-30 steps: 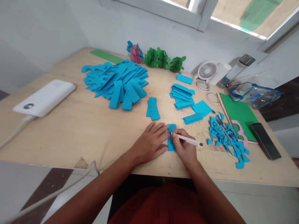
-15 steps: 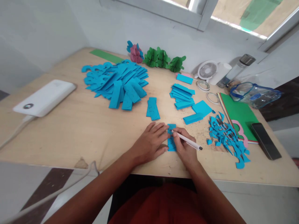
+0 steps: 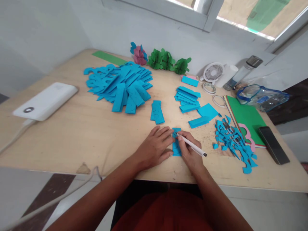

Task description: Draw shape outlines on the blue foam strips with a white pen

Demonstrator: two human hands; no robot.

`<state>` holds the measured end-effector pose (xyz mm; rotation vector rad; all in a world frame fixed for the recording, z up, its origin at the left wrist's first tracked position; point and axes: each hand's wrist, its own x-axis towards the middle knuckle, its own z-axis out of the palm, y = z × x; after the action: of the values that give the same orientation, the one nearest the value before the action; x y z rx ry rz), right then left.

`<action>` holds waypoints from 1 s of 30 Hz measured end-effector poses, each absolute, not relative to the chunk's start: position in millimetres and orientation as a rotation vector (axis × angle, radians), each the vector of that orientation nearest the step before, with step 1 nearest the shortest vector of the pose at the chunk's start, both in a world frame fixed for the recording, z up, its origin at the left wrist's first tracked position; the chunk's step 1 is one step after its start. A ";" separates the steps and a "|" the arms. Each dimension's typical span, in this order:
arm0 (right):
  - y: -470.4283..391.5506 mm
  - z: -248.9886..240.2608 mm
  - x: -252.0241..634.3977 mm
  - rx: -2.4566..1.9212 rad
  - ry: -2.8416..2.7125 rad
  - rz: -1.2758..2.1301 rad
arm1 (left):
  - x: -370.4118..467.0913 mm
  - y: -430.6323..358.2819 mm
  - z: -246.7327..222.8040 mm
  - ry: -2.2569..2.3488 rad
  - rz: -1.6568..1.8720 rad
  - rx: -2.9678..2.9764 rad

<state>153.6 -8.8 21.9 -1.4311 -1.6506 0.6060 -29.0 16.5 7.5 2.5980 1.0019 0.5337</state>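
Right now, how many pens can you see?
1: the white pen in the right hand, its tip at the blue strip. Any under the scraps would be hidden.

Far left on the table point(image 3: 84, 136), I see a white power bank point(image 3: 47, 102) with a cable point(image 3: 20, 132) at its near end. Along the wall point(image 3: 110, 29), towards the right, I make out a small fan point(image 3: 213, 72), a white cylinder point(image 3: 228, 76) just beside it, then a bottle point(image 3: 243, 74). Two rings, one thick point(image 3: 209, 84) and one thin point(image 3: 219, 105), lie in front. Right of these I find a clear pouch point(image 3: 270, 100) and a green sheet point(image 3: 246, 114), its near corner overlapped by a phone point(image 3: 273, 145). Above, I get part of a window point(image 3: 240, 14).
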 end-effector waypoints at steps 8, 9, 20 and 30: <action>-8.5 19.5 154.6 -1.431 -1.647 0.589 | -29.1 16.3 9.0 1.001 0.516 2.596; -8.5 19.4 154.6 -1.431 -1.650 0.587 | -29.1 16.3 8.8 1.001 0.518 2.597; -9.0 19.5 154.6 -1.433 -1.658 0.588 | -29.0 16.0 6.2 1.007 0.534 2.601; -8.7 20.1 154.1 -1.443 -1.664 0.589 | -28.8 16.3 5.0 1.005 0.541 2.602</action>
<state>154.1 -8.7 20.1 -1.4427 -1.6642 0.5887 -28.8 16.3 5.0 2.6025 1.0045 0.5413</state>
